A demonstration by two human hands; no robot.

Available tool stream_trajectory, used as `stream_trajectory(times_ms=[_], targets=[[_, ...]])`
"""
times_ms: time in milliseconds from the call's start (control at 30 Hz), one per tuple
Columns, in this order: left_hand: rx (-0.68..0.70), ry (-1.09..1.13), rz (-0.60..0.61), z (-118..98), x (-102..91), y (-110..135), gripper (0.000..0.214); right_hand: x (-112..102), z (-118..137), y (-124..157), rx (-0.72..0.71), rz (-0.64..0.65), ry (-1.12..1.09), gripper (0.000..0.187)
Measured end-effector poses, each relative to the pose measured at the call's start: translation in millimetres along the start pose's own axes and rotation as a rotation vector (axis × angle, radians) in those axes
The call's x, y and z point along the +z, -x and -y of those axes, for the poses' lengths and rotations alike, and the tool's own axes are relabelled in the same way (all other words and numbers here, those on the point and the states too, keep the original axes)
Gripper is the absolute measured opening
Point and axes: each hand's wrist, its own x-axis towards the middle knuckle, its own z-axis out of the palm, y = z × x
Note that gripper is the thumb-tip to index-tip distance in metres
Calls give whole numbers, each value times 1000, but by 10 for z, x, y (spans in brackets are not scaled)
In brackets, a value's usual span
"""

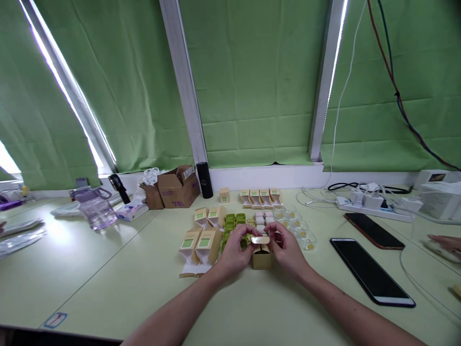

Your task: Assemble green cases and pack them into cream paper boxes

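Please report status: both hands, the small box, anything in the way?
Left hand, right hand at lifted flap. Small box upright, top not closed. Green containers close beyond left hand; no obstruction seen.

Both forearms are bare and slant inward from the lower part of the view, the left forearm rising rightward, the right forearm rising leftward. The left wrist and right wrist are well apart. Ahead of them, the left hand and right hand come near each other, facing inward across a narrow gap. The left fingers bend toward the right hand; the right fingers curl toward the left, each hand in a fingertip grip.
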Motion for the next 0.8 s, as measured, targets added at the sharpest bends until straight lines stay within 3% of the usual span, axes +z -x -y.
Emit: stream_trajectory(times_ms=[233, 400, 533, 800], targets=[[34, -18, -9, 35, 8, -10, 19, -74, 188, 56, -275, -15, 102, 11], [70, -8, 2, 37, -31, -10, 20, -75, 191, 63, -357, 1, 215, 3], [207, -40, -8, -22, -122, -12, 26, -101, 160, 59, -430, 23, 278, 6], [570, -382, -28, -136, -260, -8, 4, -182, 175, 62, -625, 98, 443, 11]])
